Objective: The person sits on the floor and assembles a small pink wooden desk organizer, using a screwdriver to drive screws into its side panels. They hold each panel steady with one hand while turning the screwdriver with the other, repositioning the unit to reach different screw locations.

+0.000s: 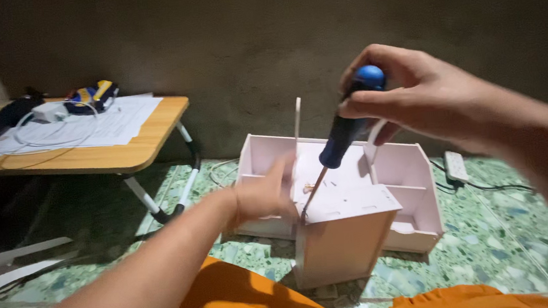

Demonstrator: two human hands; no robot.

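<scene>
Right hand [413,94] fingers grip the blue screwdriver [344,135], driving a screw into the pink organizer [352,232]; left hand [264,197] braces its panel, seemingly mid-fastening; steady downward pressure needed.

Home floor: terrazzo tiles [509,246], low folding table [124,153].

Both forearms are bare, without sleeves, and orange cloth [246,303] covers the lap.
</scene>
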